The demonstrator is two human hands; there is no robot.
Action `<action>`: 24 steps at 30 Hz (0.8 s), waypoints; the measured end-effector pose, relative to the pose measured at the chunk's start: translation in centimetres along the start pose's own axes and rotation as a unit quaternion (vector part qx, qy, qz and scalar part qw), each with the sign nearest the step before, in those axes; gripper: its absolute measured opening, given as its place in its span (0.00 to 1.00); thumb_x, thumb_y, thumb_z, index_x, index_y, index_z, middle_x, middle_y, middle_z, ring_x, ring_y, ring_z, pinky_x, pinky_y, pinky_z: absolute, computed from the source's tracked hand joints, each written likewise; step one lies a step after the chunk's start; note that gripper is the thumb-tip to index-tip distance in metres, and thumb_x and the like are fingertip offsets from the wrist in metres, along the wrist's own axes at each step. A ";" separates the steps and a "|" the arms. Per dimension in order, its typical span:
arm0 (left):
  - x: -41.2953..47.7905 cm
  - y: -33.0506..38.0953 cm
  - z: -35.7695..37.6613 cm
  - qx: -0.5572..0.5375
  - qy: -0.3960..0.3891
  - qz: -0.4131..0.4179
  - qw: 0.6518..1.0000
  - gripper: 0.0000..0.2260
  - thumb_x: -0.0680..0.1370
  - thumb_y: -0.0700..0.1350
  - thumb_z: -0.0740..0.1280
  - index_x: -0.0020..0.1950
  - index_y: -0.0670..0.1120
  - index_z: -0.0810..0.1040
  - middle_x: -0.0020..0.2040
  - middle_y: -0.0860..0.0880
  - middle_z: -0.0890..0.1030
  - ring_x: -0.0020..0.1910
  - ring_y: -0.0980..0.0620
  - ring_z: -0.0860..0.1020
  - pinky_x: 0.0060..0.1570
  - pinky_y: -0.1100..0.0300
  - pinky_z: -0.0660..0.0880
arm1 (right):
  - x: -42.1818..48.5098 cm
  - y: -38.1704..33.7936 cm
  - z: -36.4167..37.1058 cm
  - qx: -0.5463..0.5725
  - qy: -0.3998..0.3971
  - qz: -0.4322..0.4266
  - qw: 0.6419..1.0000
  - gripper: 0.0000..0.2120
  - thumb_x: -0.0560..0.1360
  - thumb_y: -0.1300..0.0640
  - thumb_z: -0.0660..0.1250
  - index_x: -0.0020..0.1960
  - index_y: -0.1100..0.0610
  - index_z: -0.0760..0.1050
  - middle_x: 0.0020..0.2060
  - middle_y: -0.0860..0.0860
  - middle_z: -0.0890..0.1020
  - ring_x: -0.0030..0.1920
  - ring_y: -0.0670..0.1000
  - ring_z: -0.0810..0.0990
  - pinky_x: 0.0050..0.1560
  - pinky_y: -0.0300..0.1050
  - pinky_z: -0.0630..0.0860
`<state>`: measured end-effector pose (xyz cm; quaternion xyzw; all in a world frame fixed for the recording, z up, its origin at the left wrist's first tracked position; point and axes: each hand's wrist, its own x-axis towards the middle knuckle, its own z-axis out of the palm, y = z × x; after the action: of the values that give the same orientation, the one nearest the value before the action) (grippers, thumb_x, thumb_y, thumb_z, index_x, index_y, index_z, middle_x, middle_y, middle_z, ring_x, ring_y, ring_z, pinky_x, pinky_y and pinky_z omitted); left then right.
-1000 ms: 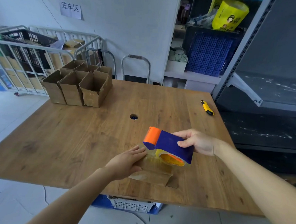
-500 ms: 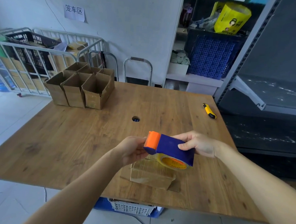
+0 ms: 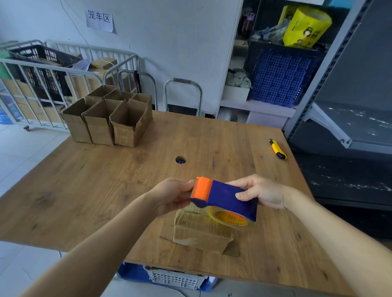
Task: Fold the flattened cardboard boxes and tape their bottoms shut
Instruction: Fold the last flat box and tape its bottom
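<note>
Several folded boxes (image 3: 108,118) are stood open-topped at the far left corner of the desk (image 3: 75,187). One further box (image 3: 199,232) is lying near the front edge. Its upward face is glossy with tape, and sealing is judged unfinished. The tape dispenser (image 3: 228,197) is gripped by the right hand (image 3: 263,192) just above this box. The left hand (image 3: 172,194) is curled at the orange cutter end; whether tape is pinched cannot be told.

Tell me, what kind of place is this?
Likely a warehouse packing area: folded cardboard boxes stand on a wooden table, a metal roll cage holds more cartons, and storage shelving stands alongside.
</note>
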<state>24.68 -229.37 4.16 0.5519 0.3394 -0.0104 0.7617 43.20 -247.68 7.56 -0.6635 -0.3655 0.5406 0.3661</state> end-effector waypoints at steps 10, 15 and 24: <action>0.5 -1.3 1.0 -0.106 0.004 -0.058 0.993 0.03 0.79 0.40 0.66 0.46 0.43 0.79 0.33 0.48 0.78 0.32 0.57 0.74 0.32 0.67 0.73 | -0.4 0.1 0.0 -0.002 -0.004 -0.009 1.000 0.18 0.78 0.67 0.63 0.62 0.50 0.77 0.57 0.55 0.83 0.56 0.54 0.81 0.57 0.48 0.78; 0.7 -1.3 1.6 -0.086 0.040 -0.042 0.995 0.08 0.80 0.34 0.59 0.46 0.42 0.76 0.35 0.46 0.77 0.33 0.55 0.74 0.30 0.66 0.72 | -0.2 0.0 0.2 -0.019 0.005 -0.016 1.000 0.20 0.74 0.62 0.66 0.65 0.53 0.76 0.56 0.54 0.83 0.55 0.52 0.82 0.54 0.44 0.78; 0.4 -0.8 0.8 -0.088 0.069 -0.060 0.992 0.11 0.80 0.49 0.64 0.44 0.43 0.77 0.32 0.48 0.74 0.34 0.54 0.73 0.36 0.62 0.72 | 0.3 0.1 0.8 -0.045 0.029 -0.043 0.998 0.20 0.77 0.61 0.65 0.65 0.43 0.74 0.58 0.46 0.82 0.59 0.51 0.80 0.59 0.46 0.77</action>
<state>25.05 -230.19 3.39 0.4604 0.4236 0.0118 0.7801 42.48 -247.42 7.28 -0.6782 -0.4073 0.4880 0.3687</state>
